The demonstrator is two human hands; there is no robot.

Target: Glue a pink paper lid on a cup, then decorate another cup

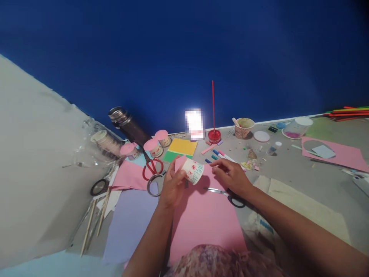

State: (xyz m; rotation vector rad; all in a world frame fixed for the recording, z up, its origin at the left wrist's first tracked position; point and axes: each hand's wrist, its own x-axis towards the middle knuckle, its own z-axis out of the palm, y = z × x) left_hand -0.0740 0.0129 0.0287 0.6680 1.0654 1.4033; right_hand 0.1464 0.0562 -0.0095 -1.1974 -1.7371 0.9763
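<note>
My left hand point(174, 184) grips a small white paper cup point(193, 172), tilted on its side, with red flowers and green lettering. A piece of pink paper point(180, 163) covers the end of the cup towards my palm. To the right of the cup, my right hand point(230, 175) is held apart from it with loosely bent fingers, and nothing shows in them. Black-handled scissors point(216, 190) lie beneath that hand on a large pink sheet point(206, 223). Three similar cups with pink tops, one of them a nearby cup point(153, 147), stand at the back left.
Red-handled scissors point(152, 168), a tape roll point(155, 185) and a lilac sheet point(129, 227) lie left. A dark flask point(131, 127) leans by stacked cups point(106, 142). Behind are markers point(216, 154), a red stick stand point(214, 135) and a patterned cup point(243, 130). Cloth point(305, 211) lies right.
</note>
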